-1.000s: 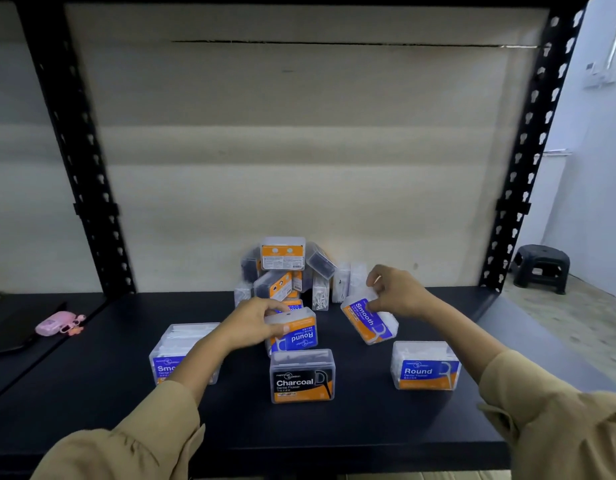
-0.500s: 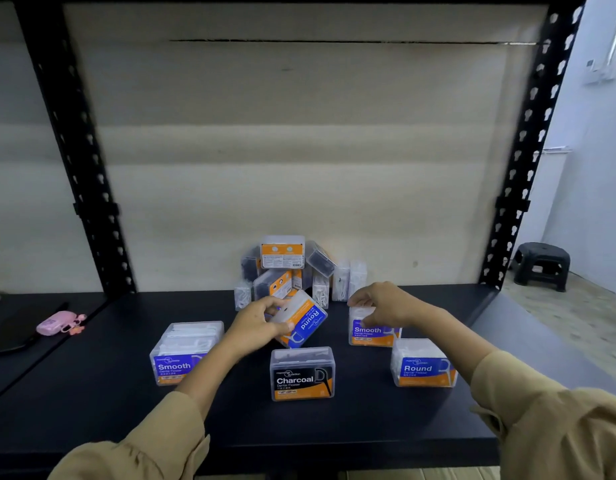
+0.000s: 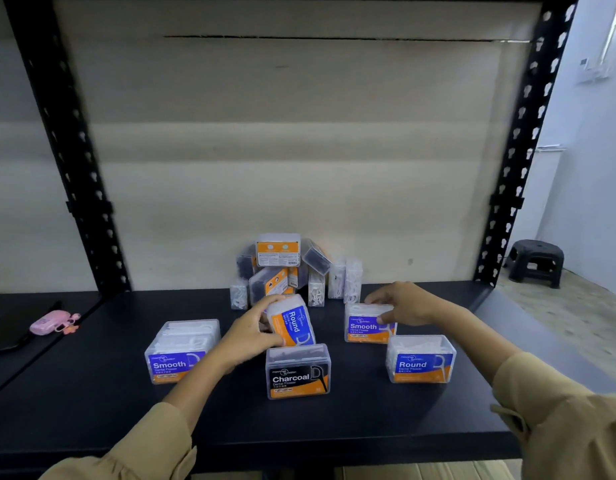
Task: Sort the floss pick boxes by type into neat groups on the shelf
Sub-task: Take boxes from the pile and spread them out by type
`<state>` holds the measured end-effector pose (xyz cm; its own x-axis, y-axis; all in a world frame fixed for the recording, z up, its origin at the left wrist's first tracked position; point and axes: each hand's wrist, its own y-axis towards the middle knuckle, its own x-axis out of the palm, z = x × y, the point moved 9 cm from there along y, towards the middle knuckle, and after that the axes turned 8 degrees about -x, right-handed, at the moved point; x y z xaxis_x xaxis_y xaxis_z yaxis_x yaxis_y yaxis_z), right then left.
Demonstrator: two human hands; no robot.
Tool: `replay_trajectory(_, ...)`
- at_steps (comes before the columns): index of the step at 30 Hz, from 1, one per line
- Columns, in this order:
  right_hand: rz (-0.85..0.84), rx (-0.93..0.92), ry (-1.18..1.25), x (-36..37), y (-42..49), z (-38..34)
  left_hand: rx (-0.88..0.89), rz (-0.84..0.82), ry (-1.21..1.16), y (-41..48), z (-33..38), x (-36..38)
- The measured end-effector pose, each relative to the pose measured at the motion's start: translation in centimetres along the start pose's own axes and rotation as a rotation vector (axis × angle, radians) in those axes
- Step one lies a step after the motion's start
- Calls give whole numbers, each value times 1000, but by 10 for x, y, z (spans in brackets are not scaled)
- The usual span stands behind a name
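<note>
My left hand (image 3: 251, 336) grips a Round box (image 3: 292, 323), turned on end with its label sideways, just behind the Charcoal box (image 3: 297, 372). My right hand (image 3: 400, 304) holds a Smooth box (image 3: 368, 323) that stands upright on the black shelf (image 3: 91, 410). A Smooth group (image 3: 180, 351) sits at the left front and another Round box (image 3: 420, 360) at the right front. A jumbled pile of boxes (image 3: 285, 268) leans against the back wall.
A pink case (image 3: 51, 323) lies on the neighbouring shelf at the left. Black perforated uprights (image 3: 70, 161) frame the bay on both sides. A dark plastic stool (image 3: 535, 263) stands on the floor at the right.
My right hand has set the Smooth box upright on the shelf behind the right Round box. My left hand has rotated its Round box from flat to on end.
</note>
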<state>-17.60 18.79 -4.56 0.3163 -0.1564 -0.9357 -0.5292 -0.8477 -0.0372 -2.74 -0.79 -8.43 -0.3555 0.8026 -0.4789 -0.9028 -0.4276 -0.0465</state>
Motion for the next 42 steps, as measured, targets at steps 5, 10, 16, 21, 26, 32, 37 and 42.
replay_trajectory(5, -19, 8, -5, 1, 1, 5, -90, 34, -226, 1, -15, -8)
replay_trajectory(10, -24, -23, 13, 2, 2, 3, -118, 91, -226, 4, -24, -6)
replay_trajectory(16, -68, -86, 73, 9, 4, -9, -16, 156, 131, 10, -6, -3)
replay_trajectory(21, -132, -102, 192, 18, 6, -25, -19, 82, 264, 21, 4, 5)
replay_trajectory(26, 45, -110, 68, -4, 17, -37, 37, 20, 315, 16, 29, 4)
replay_trajectory(32, -28, -168, 118, 6, 47, -58, 208, -67, 329, 3, 71, 21)
replay_trajectory(37, -221, -191, 241, 28, 62, -70, 273, -168, 495, 3, 84, 50)
replay_trajectory(42, -257, -211, 248, 30, 68, -69, 270, -147, 560, 11, 83, 56)
